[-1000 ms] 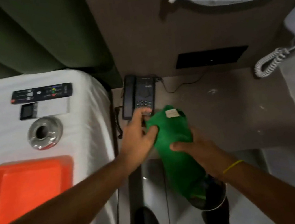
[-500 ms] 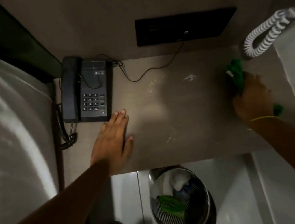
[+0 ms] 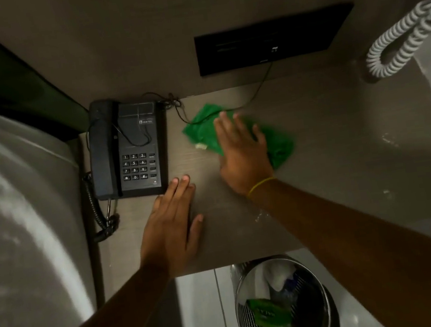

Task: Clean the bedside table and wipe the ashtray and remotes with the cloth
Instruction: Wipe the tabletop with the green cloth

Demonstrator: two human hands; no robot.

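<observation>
The brown bedside table (image 3: 341, 162) fills the middle of the view. A green cloth (image 3: 201, 132) lies flat on it, just right of the black phone. My right hand (image 3: 243, 151) presses down on the cloth with fingers spread; a yellow band circles its wrist. My left hand (image 3: 171, 225) rests flat on the table near its front edge, below the phone, holding nothing. White specks dot the table's right side. The ashtray and remotes are out of view.
A black desk phone (image 3: 126, 148) with its coiled cord sits at the table's left end. A black wall panel (image 3: 271, 39) is behind. A white coiled cord (image 3: 397, 46) hangs at the right. A metal mesh bin (image 3: 281, 306) with rubbish stands below. The white bed (image 3: 17, 219) lies left.
My right hand has swept the cloth from the table's far right end leftward to near the phone. My left hand has stayed flat by the phone.
</observation>
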